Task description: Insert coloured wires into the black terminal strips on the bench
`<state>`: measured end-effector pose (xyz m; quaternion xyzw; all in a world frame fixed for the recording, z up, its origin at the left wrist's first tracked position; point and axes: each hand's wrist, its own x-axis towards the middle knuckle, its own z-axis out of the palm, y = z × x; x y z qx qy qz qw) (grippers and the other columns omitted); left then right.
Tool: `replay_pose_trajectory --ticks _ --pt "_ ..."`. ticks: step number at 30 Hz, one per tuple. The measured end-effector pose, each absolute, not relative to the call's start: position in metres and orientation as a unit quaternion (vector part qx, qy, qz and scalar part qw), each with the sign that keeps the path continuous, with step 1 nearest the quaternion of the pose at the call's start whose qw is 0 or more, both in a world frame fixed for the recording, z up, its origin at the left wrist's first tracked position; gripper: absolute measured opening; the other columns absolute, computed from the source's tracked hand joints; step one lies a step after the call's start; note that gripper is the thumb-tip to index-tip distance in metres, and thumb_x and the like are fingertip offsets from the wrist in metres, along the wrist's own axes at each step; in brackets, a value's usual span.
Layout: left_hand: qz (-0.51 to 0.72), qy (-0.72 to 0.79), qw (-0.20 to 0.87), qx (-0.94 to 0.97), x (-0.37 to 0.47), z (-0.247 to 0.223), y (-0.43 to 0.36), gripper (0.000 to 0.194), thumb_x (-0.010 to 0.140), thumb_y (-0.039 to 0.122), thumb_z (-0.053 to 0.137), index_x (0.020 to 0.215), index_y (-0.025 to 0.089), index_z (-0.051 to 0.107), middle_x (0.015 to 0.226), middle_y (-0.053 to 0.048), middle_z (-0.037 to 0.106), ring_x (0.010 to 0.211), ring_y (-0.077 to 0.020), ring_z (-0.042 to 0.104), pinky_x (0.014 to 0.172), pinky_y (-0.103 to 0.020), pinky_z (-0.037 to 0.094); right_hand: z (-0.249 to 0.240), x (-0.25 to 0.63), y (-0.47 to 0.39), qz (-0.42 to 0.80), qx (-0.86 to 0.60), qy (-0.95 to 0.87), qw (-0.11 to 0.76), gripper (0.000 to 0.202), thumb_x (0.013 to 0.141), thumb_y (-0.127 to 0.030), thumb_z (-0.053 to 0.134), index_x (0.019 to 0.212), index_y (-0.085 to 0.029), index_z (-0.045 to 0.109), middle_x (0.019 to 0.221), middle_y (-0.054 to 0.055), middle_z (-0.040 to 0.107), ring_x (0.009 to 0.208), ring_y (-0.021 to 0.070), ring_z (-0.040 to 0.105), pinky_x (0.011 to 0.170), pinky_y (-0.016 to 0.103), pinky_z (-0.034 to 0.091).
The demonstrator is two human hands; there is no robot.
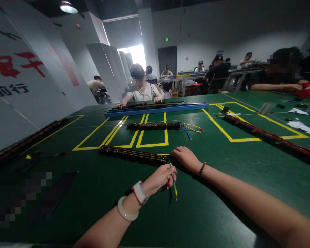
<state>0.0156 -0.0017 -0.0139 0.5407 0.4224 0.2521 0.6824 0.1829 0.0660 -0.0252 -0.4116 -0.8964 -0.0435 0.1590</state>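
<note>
My left hand is closed, thumb and fingers pinching a yellow-green wire whose metal-tipped end hangs down toward the table. The wire comes from the right end of a long, dark wire bundle lying on the green table. My right hand rests just beyond that end with its fingers curled. A thin yellow wire runs to its fingertips; the grip itself is mostly hidden. Farther back lies a second dark bundle, with yellow and blue leads ending in terminals.
Yellow tape marks rectangles on the green table. A blue channel lies across the back, before a seated person. Long bundles lie at left and right. White scraps are at far right.
</note>
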Motion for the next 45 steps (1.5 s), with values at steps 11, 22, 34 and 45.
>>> replay_pose_trajectory --ticks 11,22,34,45 --pt "0.153 0.558 0.177 0.796 0.001 -0.003 0.000 0.031 0.089 0.039 0.035 0.080 0.018 0.056 0.068 -0.004 0.057 0.061 -0.0152 0.055 0.059 -0.025 0.035 -0.028 0.185 0.068 -0.012 -0.395 -0.895 0.206 0.024 0.094 -0.024 0.039 0.100 -0.017 0.060 0.084 0.006 0.056 0.081 0.0172 0.047 0.075 0.028 0.033" --pt "0.161 0.505 0.147 0.835 0.001 -0.008 0.000 0.047 0.087 0.050 0.035 0.068 0.016 0.062 0.063 -0.008 0.058 0.061 -0.0173 0.055 0.062 -0.026 0.036 -0.018 0.182 0.053 0.046 -0.396 -0.882 0.252 0.040 0.089 -0.043 0.045 0.121 -0.018 0.050 0.104 0.010 0.056 0.097 0.0211 0.049 0.086 0.035 0.034" --pt "0.269 0.473 0.432 0.719 0.008 -0.005 -0.001 0.040 0.087 0.048 0.035 0.070 0.016 0.053 0.058 0.002 0.050 0.049 -0.0081 0.047 0.048 -0.019 0.034 -0.012 0.181 0.059 0.278 -0.466 -0.820 0.183 0.027 0.080 -0.039 0.054 0.083 -0.014 0.064 0.072 0.003 0.062 0.064 0.0130 0.052 0.058 0.023 0.036" --pt "0.282 0.378 0.745 0.472 0.015 -0.017 0.001 0.033 0.088 0.044 0.038 0.096 0.013 0.043 0.073 -0.006 0.061 0.056 -0.0145 0.063 0.050 -0.025 0.047 -0.003 0.173 0.045 0.175 -0.436 -0.856 0.216 0.016 0.082 -0.026 0.053 0.078 -0.016 0.063 0.074 0.002 0.062 0.067 0.0127 0.052 0.062 0.024 0.032"
